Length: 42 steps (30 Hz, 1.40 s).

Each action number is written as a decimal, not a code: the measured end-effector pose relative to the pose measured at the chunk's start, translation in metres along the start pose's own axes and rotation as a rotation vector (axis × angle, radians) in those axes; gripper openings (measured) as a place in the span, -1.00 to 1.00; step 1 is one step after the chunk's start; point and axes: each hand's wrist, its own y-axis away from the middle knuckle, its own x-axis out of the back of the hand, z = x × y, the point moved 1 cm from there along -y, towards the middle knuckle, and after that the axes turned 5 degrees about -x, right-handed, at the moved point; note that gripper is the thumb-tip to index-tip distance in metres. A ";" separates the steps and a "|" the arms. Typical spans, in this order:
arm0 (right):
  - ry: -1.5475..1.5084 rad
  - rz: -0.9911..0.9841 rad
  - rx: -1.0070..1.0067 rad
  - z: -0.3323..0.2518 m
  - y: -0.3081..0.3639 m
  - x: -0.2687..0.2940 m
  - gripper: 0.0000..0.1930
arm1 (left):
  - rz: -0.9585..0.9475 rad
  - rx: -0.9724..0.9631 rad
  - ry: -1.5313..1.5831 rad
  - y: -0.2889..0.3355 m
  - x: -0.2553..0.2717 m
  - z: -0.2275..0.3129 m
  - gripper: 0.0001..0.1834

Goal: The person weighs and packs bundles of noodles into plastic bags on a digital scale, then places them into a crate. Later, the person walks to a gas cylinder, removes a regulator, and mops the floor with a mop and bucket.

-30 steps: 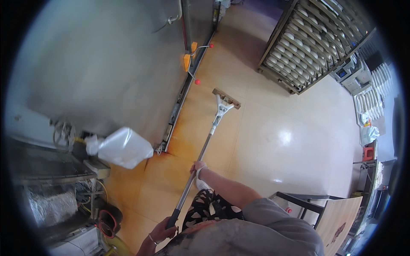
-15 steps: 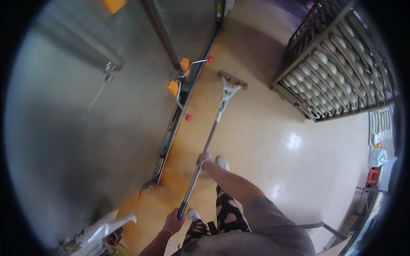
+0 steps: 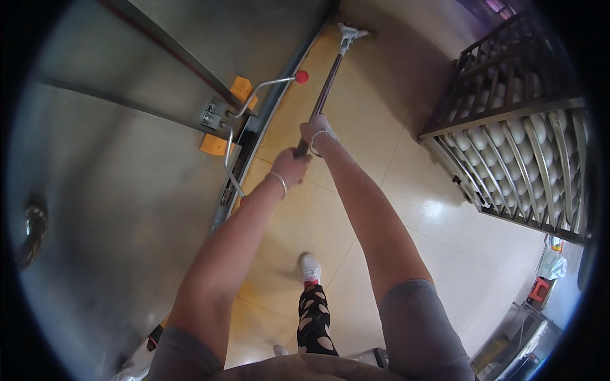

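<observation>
Both my hands grip a long-handled floor mop [image 3: 330, 79], its pole slanting away from me along the metal doors. My left hand [image 3: 292, 167] is closed around the dark near end of the pole. Just ahead of it, my right hand [image 3: 318, 130] wraps the pole higher up. At the far end, a white forked bracket [image 3: 349, 35] carries the mop's head down on the tan tiled floor [image 3: 362, 190], close to the foot of the doors. The head's underside is hard to make out.
Tall metal doors [image 3: 146, 171] on the left have bent lever handles; one has a red knob [image 3: 302, 77]. Orange blocks [image 3: 217, 145] sit beside them. On the right stands a metal rack [image 3: 502, 120] of white eggs. A red stool [image 3: 539, 289] lies beyond it.
The mop has been pushed forward, farther along the doors. Both arms now stretch out ahead, and the hands have come close together on the pole. My view has moved forward too.
</observation>
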 end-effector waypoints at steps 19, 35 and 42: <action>0.181 -0.200 -0.095 0.127 0.166 -0.062 -0.60 | 0.121 0.369 0.229 0.302 -0.018 -0.156 -0.82; -0.050 -0.183 -0.003 0.116 0.122 -0.059 -0.73 | 0.209 0.064 -0.426 0.259 -0.008 -0.143 -0.70; 0.097 -0.034 0.026 0.038 -0.005 -0.036 -0.58 | 0.142 -0.044 -0.154 0.034 -0.001 -0.078 -0.79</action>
